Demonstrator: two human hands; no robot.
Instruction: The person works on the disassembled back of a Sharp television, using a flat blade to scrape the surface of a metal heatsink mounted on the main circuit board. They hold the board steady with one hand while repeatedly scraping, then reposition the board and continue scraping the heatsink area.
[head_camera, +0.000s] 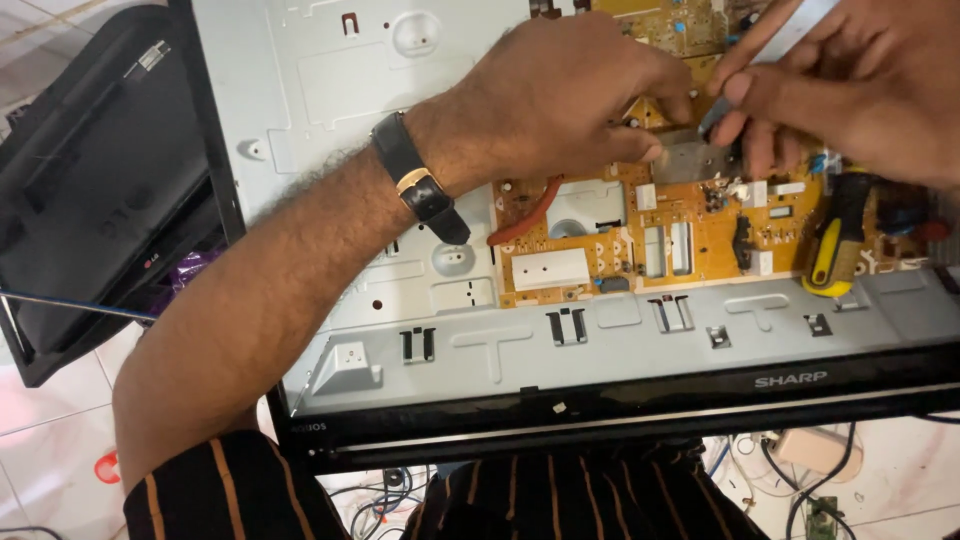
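My left hand (560, 95), with a black watch (420, 180) on its wrist, reaches over the open back of a flat television. Its curled fingers and thumb rest around a yellowish part (640, 112) on the orange circuit board (600, 250), next to a small metal plate (690, 160). Whether it grips that part is hidden. My right hand (860, 80) comes in from the upper right and pinches a flat pale strip (790, 25), whose dark end (715, 118) sits just above the metal plate. The two hands almost touch.
A yellow and black screwdriver (835, 250) lies on the board's right side. The television's grey metal chassis (330, 90) and black front frame (600, 410) lie across my lap. A black plastic back cover (90, 190) lies at left, and loose cables (800, 480) cross the tiled floor.
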